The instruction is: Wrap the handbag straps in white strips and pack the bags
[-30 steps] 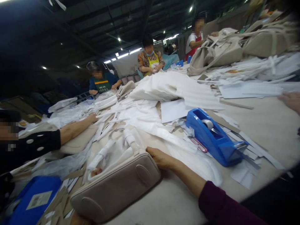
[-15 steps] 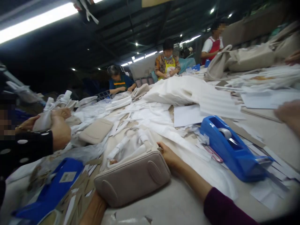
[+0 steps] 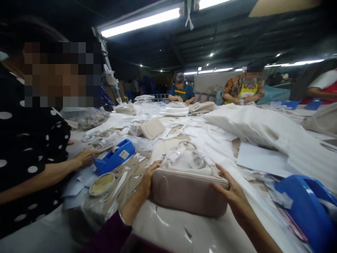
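Note:
A taupe handbag (image 3: pixel 184 193) lies on the table, its wide flat side facing me. White-wrapped handles (image 3: pixel 176 154) and a clear round wrapped piece (image 3: pixel 197 161) rest on its far side. My left hand (image 3: pixel 149 177) grips the bag's left end, fingertips at the upper edge. At the right end my right hand (image 3: pixel 229 186) holds the bag, thumb on the near face and fingers over the top corner.
Blue tape dispensers stand at left (image 3: pixel 116 156) and right (image 3: pixel 308 207). A round tin (image 3: pixel 102 184) sits among paper scraps. White foam sheets (image 3: pixel 263 130) cover the middle. A co-worker in a dotted top (image 3: pixel 31 151) is at left; others work across the table.
The view has swung left. The bag sits more level, and my left hand now shows at its left end instead of mostly hidden below. The co-worker's hand is now near the left dispenser.

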A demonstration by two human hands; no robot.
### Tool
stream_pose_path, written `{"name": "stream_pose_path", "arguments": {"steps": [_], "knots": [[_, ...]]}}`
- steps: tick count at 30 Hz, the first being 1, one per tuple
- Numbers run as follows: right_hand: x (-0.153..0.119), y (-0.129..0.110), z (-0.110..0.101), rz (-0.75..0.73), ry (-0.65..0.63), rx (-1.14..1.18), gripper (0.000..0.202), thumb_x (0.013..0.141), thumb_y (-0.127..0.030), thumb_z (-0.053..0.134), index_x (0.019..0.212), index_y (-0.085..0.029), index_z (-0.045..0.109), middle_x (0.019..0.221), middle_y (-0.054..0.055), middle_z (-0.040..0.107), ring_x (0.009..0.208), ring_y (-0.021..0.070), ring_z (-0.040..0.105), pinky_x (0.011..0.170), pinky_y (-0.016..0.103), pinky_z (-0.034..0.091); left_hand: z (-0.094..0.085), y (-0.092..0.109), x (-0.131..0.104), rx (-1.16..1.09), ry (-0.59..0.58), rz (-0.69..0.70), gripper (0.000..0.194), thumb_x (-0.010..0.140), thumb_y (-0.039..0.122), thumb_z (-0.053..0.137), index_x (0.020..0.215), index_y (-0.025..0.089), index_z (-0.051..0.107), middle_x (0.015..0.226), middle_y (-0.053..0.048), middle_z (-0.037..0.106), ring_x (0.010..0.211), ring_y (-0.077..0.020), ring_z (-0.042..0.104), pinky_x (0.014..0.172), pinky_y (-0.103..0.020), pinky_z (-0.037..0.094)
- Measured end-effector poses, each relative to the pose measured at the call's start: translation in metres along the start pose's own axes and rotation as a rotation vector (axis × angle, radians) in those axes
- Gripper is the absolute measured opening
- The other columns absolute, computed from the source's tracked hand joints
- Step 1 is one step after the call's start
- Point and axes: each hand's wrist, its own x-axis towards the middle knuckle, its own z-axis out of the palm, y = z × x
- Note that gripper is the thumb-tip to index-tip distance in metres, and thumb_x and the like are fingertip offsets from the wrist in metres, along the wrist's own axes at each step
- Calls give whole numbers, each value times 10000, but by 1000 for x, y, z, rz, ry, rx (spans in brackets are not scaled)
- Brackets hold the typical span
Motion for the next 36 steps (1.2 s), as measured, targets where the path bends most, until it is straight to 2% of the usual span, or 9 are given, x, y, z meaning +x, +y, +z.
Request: {"name": "stream_pose_path", "arguments": {"steps": [4, 6, 8, 11, 15, 24, 28, 32, 36], "knots": [[1, 1, -2, -41, -31, 36, 862, 633, -548, 714, 1392, -244, 438, 1211, 100, 588, 1144, 305, 539, 1003, 418, 393, -8, -12, 8, -187, -269, -29, 462, 692, 506, 611, 989, 154, 651, 960, -85, 685, 893, -244, 615, 732, -307, 481], [1, -1, -1, -59, -57, 102, 865, 643, -517, 727, 1404, -253, 413, 1203, 88, 599, 1095, 287, 568, 968, 396, 425, -11, -16, 7, -197, -373, 24, 639, 660, 602, 644, 1114, 155, 596, 1028, -92, 662, 903, -242, 608, 744, -304, 483], [0, -2, 2, -59, -68, 164, 880, 649, -491, 739, 1419, -268, 378, 1181, 79, 610, 1040, 269, 593, 932, 381, 446, -11, -18, 7, -116, -395, 89, 688, 593, 548, 744, 1137, 163, 572, 1023, -72, 652, 883, -216, 599, 747, -274, 475], [2, 0, 6, -22, -42, 198, 889, 654, -473, 747, 1427, -281, 351, 1105, 56, 623, 919, 239, 622, 860, 361, 471, -8, -24, 11, -11, -294, 53, 520, 591, 431, 790, 985, 163, 580, 807, -8, 637, 709, -143, 572, 633, -213, 431], [12, 7, 12, 26, 28, 150, 890, 643, -490, 753, 1418, -298, 360, 1114, 38, 609, 929, 237, 615, 860, 355, 470, -2, -38, 24, 18, -168, -59, 454, 581, 464, 784, 823, 178, 527, 613, 54, 556, 547, -99, 498, 519, -193, 346], [40, 31, 30, 22, 112, -80, 843, 675, -539, 687, 1410, -264, 379, 1338, 74, 517, 1183, 294, 502, 1037, 413, 351, 4, -59, 49, 373, -15, 57, 313, 675, 477, 691, 789, 193, 623, 647, 30, 600, 619, -147, 530, 605, -245, 385], [47, 39, 39, -14, 161, -145, 782, 684, -528, 662, 1373, -242, 424, 1337, 88, 515, 1161, 300, 508, 1017, 422, 364, 5, -68, 58, 581, 68, 152, 331, 691, 503, 668, 842, 209, 653, 700, 1, 628, 692, -181, 552, 639, -253, 367], [41, 33, 37, -4, 147, -159, 774, 680, -531, 648, 1359, -226, 436, 1299, 103, 534, 1117, 307, 527, 981, 429, 385, 2, -68, 57, 629, 49, 155, 345, 692, 517, 656, 824, 199, 656, 660, -8, 614, 634, -178, 526, 597, -254, 329], [17, 32, 26, 18, 115, -179, 759, 704, -548, 638, 1366, -248, 421, 1260, 95, 549, 1104, 302, 537, 936, 418, 414, -2, -63, 38, 724, 6, 129, 379, 706, 550, 627, 846, 198, 655, 690, -14, 626, 652, -182, 540, 603, -258, 323]]}}
